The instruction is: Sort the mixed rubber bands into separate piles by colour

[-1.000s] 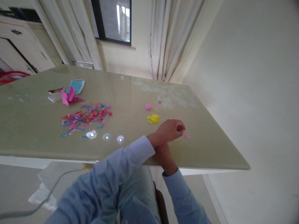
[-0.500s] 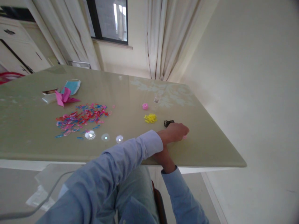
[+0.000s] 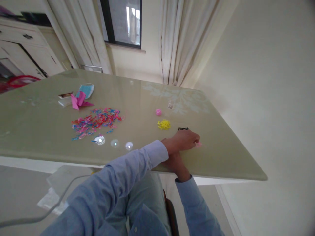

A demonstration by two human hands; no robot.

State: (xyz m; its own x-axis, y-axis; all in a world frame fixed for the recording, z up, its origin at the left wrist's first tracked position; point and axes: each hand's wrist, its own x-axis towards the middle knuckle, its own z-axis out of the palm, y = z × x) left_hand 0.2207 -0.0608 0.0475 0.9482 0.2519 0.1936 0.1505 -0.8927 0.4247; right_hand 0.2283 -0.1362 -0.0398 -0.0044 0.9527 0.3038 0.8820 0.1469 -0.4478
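Seen from the head view, held the left hand (image 3: pixel 183 140) crossed over the right hand (image 3: pixel 175 163), with fingers curled down at pink plastic pieces (image 3: pixel 198 144) just at the fingertips; could not tell pinched from merely touched there; could not tell the grip of the right hand either, hidden in large part under the left wrist; had a black heap (image 3: pixel 183 128) just beyond the left knuckles, partly covered by them, a yellow heap (image 3: pixel 164 124) beyond and leftward of that grip, a pink ring-like piece (image 3: pixel 158 112) farther out behind the yellow, and a mixed heap (image 3: pixel 98 120) of red, pink and blue well off to the left; risked, by judgement, knocking the black heap into the pink with a low knuckle; risked dragging the yellow heap across the tabletop (image 3: pixel 221 157) by any low leftward sweep of the left cuff (image 3: pixel 161 153); risked jogging the left hand through any sudden lift of the right from beneath, so scattering anything held; risked fumbling such slight pieces, probably hard to grasp singly from above.
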